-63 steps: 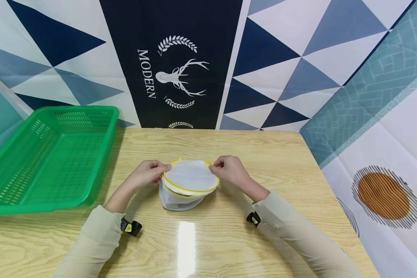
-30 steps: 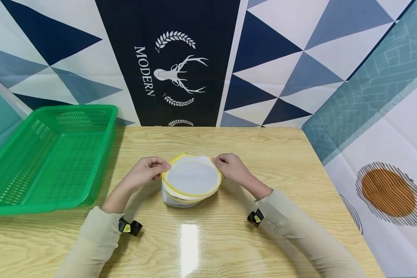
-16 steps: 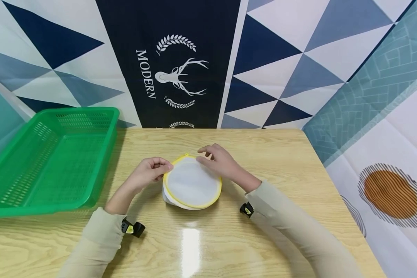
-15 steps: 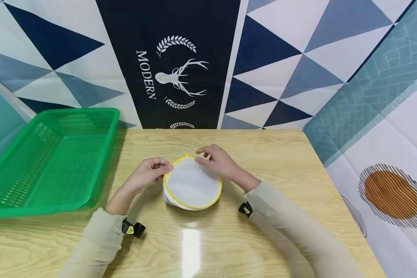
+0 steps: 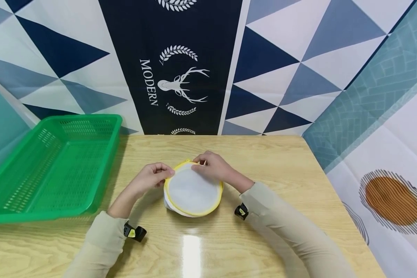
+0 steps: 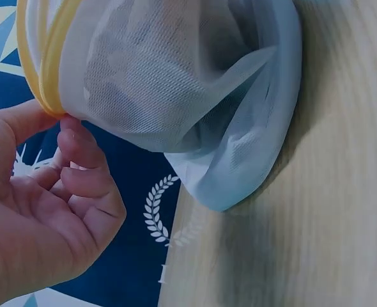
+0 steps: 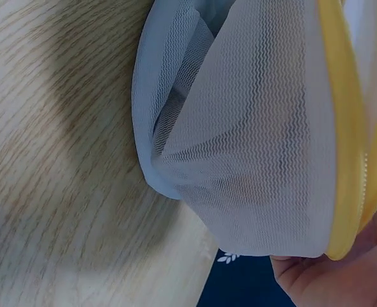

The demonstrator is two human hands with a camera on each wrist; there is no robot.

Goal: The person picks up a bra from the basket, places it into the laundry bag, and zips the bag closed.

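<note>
- The white mesh bag [image 5: 193,190] with the yellow rim sat squashed flat near the middle of the wooden tabletop [image 5: 264,162].
- Left hand [image 5: 152,178] was pinching the yellow rim on the bag's left edge, thumb and fingertips clamped on it; the left wrist cam showed that pretty clearly.
- Right hand [image 5: 212,166] had its fingers curled onto the rim at the far edge, gripping it too.
- Green plastic basket [image 5: 52,166] sat off to the left, well apart from the bag.
</note>
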